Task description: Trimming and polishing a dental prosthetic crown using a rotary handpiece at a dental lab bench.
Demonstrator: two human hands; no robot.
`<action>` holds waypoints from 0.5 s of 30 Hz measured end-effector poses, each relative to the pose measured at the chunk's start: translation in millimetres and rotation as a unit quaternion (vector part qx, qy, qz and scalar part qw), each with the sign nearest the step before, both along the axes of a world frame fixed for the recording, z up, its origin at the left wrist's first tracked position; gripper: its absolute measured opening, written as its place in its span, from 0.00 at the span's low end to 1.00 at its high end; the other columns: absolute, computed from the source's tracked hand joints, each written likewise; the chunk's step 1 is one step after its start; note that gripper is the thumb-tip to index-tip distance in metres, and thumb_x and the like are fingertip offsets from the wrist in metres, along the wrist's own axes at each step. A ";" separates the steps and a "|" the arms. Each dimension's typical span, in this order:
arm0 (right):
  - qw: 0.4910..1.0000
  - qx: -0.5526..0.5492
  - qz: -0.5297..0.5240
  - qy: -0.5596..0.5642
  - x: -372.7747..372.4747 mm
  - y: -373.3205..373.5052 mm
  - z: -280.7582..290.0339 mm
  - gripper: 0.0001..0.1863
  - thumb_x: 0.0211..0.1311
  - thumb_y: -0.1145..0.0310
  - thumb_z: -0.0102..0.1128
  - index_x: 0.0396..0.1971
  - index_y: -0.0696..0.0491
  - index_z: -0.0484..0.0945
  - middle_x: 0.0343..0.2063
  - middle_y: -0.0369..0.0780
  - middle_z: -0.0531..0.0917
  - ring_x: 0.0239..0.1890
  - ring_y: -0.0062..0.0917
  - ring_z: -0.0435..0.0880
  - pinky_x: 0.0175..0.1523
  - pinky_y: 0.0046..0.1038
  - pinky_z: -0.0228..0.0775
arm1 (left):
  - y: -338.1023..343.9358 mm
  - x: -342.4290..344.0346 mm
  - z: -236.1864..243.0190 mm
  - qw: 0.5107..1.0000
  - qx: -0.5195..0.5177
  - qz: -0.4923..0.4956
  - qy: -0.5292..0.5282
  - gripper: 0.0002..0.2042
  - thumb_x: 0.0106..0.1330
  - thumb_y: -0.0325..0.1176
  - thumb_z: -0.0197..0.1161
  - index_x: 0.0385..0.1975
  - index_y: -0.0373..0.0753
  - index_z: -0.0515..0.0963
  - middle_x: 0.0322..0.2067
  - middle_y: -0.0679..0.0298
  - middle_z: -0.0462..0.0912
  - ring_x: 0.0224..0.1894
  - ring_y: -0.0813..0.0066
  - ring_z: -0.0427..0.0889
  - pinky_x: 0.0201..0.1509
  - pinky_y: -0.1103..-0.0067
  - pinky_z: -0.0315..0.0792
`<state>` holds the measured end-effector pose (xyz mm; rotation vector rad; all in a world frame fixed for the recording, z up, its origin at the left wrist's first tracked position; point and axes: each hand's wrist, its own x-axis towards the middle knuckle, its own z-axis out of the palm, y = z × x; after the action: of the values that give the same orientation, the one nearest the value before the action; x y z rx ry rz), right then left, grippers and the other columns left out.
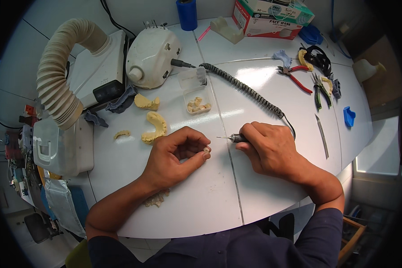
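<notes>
Head view: the left forearm (pixel 120 198) slants up from the lower left over the white table (pixel 201 205), and the left hand (pixel 169 154) curls inward, its thumb and fingertips pinched on a small pale piece (pixel 206 150). The right forearm (pixel 321 184) angles in from the lower right; the right hand (pixel 272 149), knuckles up, is clasped around a rotary handpiece (pixel 237 138), whose thin tip points left, near the piece but apart from it.

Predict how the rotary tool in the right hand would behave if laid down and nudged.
The rotary tool would probably roll, since its visible body looks round. Its thin exposed bit seems likely to catch or bend if pushed sideways. The coiled black cord running behind the right hand, if attached, may tug on it.
</notes>
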<state>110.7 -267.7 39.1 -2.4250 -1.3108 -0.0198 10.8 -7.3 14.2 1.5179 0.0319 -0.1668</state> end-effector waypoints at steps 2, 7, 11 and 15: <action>1.000 0.003 -0.013 0.027 2.7 2.3 1.3 0.16 0.76 0.56 0.66 0.35 0.52 0.76 0.23 0.40 0.80 0.23 0.38 0.84 0.27 0.37 0.72 | 1.0 -0.8 -1.0 1.000 0.020 -0.009 0.010 0.07 0.71 0.20 0.71 0.46 0.31 0.84 0.43 0.62 0.90 0.45 0.80 0.89 0.53 0.82 0.86; 0.991 -0.016 -0.062 0.114 9.8 13.0 7.3 0.16 0.79 0.58 0.61 0.37 0.55 0.75 0.26 0.45 0.84 0.24 0.49 0.84 0.30 0.46 0.74 | 3.8 -3.7 -1.8 0.998 0.014 -0.017 0.051 0.08 0.72 0.21 0.72 0.48 0.29 0.83 0.43 0.60 0.90 0.45 0.80 0.90 0.52 0.82 0.87; 0.983 -0.066 -0.063 0.156 21.3 20.6 14.5 0.15 0.80 0.59 0.60 0.37 0.56 0.75 0.26 0.46 0.85 0.25 0.52 0.83 0.31 0.49 0.74 | 5.4 -3.7 3.1 0.997 -0.004 -0.018 0.077 0.08 0.73 0.21 0.71 0.47 0.28 0.82 0.42 0.58 0.90 0.45 0.79 0.91 0.52 0.82 0.87; 0.984 -0.063 -0.061 0.154 11.9 20.9 17.4 0.16 0.79 0.58 0.61 0.36 0.56 0.75 0.24 0.45 0.84 0.23 0.49 0.83 0.30 0.47 0.73 | 7.8 -3.7 7.1 0.994 -0.022 -0.016 0.105 0.08 0.73 0.18 0.70 0.47 0.29 0.80 0.42 0.57 0.89 0.45 0.75 0.92 0.51 0.81 0.87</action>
<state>122.6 -246.7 56.5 -2.4852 -1.0524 0.4017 7.2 0.5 21.3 1.4519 0.1710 -0.3513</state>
